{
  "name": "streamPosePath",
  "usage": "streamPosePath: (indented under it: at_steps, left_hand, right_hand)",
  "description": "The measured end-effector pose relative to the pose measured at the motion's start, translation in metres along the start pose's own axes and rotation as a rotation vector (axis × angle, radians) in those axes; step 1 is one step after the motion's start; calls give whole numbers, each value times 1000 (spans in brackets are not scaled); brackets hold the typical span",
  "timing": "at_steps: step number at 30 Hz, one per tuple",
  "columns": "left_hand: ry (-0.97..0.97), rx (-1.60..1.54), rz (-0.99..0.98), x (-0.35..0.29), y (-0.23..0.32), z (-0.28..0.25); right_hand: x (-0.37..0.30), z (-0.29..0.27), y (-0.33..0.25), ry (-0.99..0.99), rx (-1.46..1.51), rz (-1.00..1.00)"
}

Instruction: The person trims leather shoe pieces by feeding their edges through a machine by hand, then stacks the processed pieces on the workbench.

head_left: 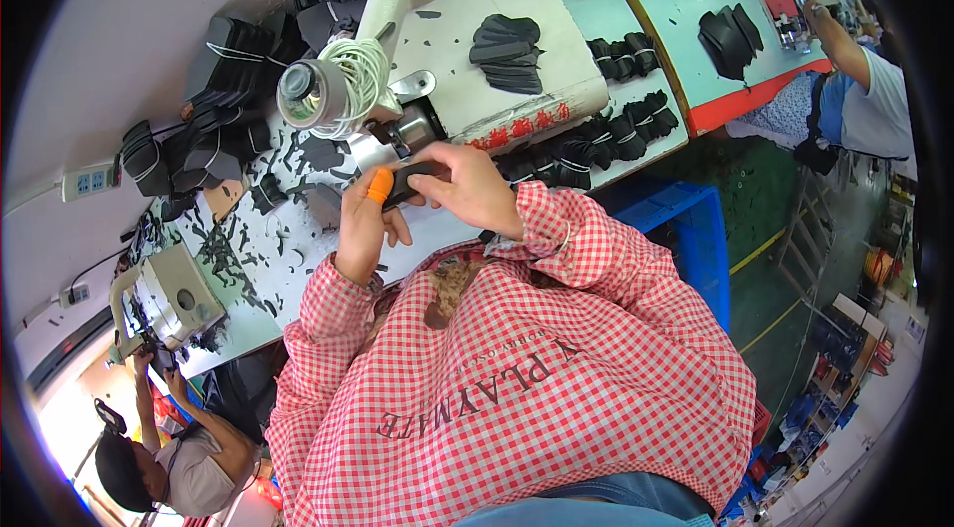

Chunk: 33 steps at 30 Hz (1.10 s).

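My left hand (360, 229), with an orange finger cover (380, 183) on one finger, is closed on a small flat black piece (403, 183). From the other side my right hand (471, 191) grips the same piece, thumb and fingers bent round it. Both hands are just in front of the metal working head (415, 127) of a cream-coloured bench machine (397, 0). On that machine's flat top lies a fanned pile of black pieces (507, 52). My fingers partly hide the held piece, so its full shape cannot be made out.
Tied bundles of black pieces (571, 157) line the bench's near edge; taller stacks (234, 55) stand behind. Black scraps (238, 254) litter the left side. A blue crate (708, 239) stands at my right. Co-workers sit at machines lower left (204, 467) and far right (874, 95).
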<state>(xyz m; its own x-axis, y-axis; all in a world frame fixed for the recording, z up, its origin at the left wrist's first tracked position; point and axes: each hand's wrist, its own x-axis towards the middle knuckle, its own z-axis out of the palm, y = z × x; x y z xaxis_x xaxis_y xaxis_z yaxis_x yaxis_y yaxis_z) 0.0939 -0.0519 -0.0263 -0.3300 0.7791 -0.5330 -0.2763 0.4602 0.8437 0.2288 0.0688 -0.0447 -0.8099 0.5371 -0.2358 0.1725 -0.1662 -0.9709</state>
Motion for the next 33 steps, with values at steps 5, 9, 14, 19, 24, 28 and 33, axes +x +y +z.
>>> streamPosePath:
  at_steps: [5, 9, 14, 19, 24, 28, 33]
  left_hand:
    - [-178, -223, -244, 8, 28, -14]
    - [-257, 213, -374, 22, 47, -40]
    - [-152, 358, -399, 36, 52, -60]
    - [-236, 113, -416, 50, 51, -50]
    - [-80, 269, -343, 37, 48, -56]
    - [-96, -3, -436, 44, 42, -34]
    - [-89, 225, -363, 36, 44, -55]
  right_hand:
    - [12, -13, -13, -63, -33, 153]
    - [25, -16, -19, -265, -246, 161]
    - [34, -30, -10, -106, -328, -108]
    - [48, -21, -11, -5, -677, -263]
    - [44, -43, -20, -60, -710, -158]
    - [47, -36, -10, -126, -588, -377]
    - [45, -37, -11, -40, -602, -255]
